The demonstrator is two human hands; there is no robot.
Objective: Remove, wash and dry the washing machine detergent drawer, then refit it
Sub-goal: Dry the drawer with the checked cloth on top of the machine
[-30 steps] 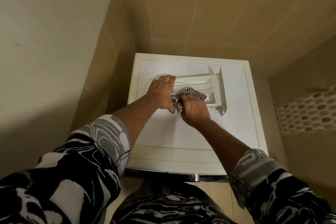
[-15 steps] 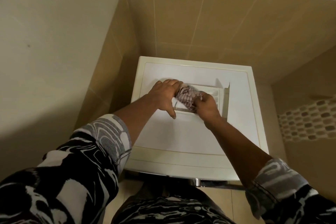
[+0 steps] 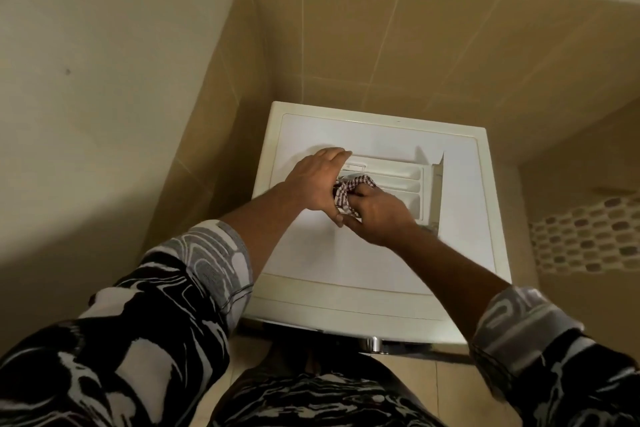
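One detergent drawer is lying flat on top of the washing machine. The left hand is pressing its left end with fairly straight fingers, while the right hand is gripping a bunched checked cloth against the drawer's compartments.

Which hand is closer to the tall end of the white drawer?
Right. The right hand, gripping the checked cloth, is over the middle of the drawer, nearer its tall end. The left hand presses the opposite end, farther away.

Left hand lies flat, right hand curls its fingers
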